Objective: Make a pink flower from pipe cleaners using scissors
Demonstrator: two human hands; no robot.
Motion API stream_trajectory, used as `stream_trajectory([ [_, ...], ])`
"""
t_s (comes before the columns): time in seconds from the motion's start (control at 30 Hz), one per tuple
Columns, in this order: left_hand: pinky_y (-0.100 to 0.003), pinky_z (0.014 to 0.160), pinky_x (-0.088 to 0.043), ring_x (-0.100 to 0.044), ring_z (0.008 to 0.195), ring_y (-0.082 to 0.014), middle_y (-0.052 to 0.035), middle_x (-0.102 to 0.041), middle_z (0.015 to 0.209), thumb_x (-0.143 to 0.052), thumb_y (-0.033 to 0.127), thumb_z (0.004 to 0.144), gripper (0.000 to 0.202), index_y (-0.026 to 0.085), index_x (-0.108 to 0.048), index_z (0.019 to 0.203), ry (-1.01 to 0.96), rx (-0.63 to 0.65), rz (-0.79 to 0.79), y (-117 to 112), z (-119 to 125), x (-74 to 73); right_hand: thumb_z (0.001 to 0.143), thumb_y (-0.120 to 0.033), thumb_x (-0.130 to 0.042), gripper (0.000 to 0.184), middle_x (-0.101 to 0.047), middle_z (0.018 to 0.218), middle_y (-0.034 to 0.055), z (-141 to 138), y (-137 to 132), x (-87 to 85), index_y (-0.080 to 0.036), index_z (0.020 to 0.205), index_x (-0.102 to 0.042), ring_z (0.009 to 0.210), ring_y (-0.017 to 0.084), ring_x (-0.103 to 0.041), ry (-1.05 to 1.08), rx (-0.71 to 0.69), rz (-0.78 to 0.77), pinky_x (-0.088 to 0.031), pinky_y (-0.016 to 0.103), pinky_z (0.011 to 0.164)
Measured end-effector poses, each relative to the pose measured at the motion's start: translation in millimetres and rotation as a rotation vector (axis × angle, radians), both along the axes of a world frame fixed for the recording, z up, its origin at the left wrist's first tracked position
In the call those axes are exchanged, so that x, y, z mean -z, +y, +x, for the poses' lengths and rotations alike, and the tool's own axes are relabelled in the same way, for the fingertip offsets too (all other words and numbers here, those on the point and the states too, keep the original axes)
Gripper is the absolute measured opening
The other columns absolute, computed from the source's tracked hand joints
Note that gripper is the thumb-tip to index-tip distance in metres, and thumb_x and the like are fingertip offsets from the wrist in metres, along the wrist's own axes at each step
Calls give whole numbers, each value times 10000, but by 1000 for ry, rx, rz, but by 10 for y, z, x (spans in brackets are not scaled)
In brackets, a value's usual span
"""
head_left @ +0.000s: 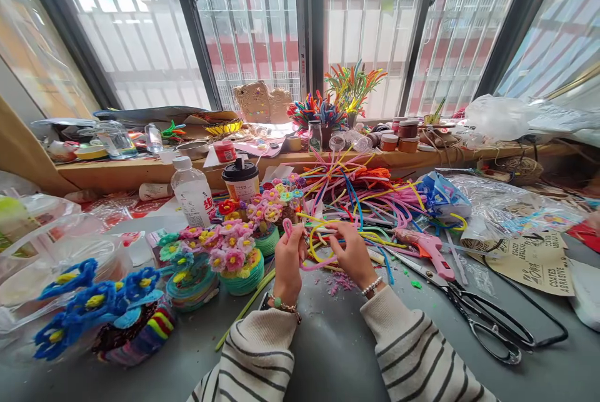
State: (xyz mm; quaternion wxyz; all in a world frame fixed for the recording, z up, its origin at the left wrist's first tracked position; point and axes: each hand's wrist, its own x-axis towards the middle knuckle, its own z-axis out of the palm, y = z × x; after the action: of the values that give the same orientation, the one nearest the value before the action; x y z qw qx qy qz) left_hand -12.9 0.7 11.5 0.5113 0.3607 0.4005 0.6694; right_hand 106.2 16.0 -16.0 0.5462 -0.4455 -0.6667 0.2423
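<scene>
My left hand (289,264) is closed on a pink pipe cleaner (287,226), with a small bent loop sticking up above the fingers. The strand's lower part curves from that hand across to my right hand (354,255), whose bent fingers are closed around its other end, partly hidden. Just behind both hands lie loose yellow and pink pipe cleaners. Left of my left hand stand turquoise-wrapped pots (242,272) of pink pipe-cleaner flowers (234,258). Pink fuzz clippings (341,282) are scattered on the grey table (328,352) between my wrists.
Large black-handled scissors (490,317) and a pink glue gun (429,249) lie on the right, by brown abrasive paper (529,267). Blue flowers (96,302), a bottle (192,192) and a lidded cup (241,180) stand left. Behind is a pipe-cleaner heap (370,186) below a crowded windowsill.
</scene>
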Motion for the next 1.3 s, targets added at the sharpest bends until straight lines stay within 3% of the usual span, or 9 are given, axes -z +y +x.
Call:
stream_trajectory([
  [0.17,-184,354,-162,-211,316,-39,103,-285,302,-521,330,673,222,166,-434,551,-27,-89,61,-30,-18,-41,673,-127,-495,224,-540,1012,100,-94,127,37,-173,862,-605,989,233,-470,-5,-29,14,-348,402,883],
  [0.3,-183,353,-175,-220,321,-41,93,-282,315,-490,309,684,247,172,-388,505,-47,-89,82,-31,-19,-58,725,-250,-499,142,-543,921,90,-115,120,-8,-179,790,-605,907,223,-492,54,-36,-17,-394,379,811],
  [0.47,-183,368,-207,-248,340,-50,81,-325,338,-465,316,703,229,169,-414,534,8,103,103,-21,28,-36,784,-452,-392,353,-584,737,50,-102,6,-63,-162,776,-594,634,156,-539,174,-173,-141,-452,276,567],
  [0.6,-181,389,-239,-290,368,-52,72,-365,374,-482,350,710,233,155,-461,584,89,229,115,-10,61,14,720,-483,-479,345,-532,578,-6,-121,-80,-88,-149,709,-565,501,110,-480,263,-235,-205,-416,230,484],
  [0.8,-179,384,-236,-317,374,-42,69,-406,416,-535,384,688,256,131,-518,651,164,227,20,18,71,57,700,-454,-520,301,-499,538,-17,-44,-139,-93,-157,661,-544,460,103,-436,342,-166,-229,-365,222,442],
  [0.97,-180,370,-217,-315,358,-33,55,-469,454,-559,425,658,299,127,-534,670,189,249,24,43,75,66,670,-420,-574,240,-511,606,-3,53,-163,-96,-182,692,-546,550,132,-453,360,90,-123,-369,239,518],
  [1.03,-182,363,-205,-306,346,-31,53,-480,453,-553,442,656,311,131,-532,674,201,252,27,55,77,82,664,-421,-578,237,-525,645,11,52,-167,-105,-185,674,-581,589,145,-466,317,133,-94,-373,254,561],
  [1.17,-192,364,-204,-313,343,-42,55,-453,416,-549,452,653,323,129,-536,653,265,319,22,55,87,112,631,-468,-577,297,-535,659,26,-10,-160,-96,-182,560,-612,676,174,-480,387,40,-262,-380,276,631],
  [1.3,-199,375,-205,-311,348,-49,62,-409,386,-532,449,672,325,127,-533,620,324,410,24,23,102,103,622,-487,-558,345,-567,670,40,-42,-171,-82,-156,671,-640,617,163,-503,481,-100,-425,-404,263,515],
])
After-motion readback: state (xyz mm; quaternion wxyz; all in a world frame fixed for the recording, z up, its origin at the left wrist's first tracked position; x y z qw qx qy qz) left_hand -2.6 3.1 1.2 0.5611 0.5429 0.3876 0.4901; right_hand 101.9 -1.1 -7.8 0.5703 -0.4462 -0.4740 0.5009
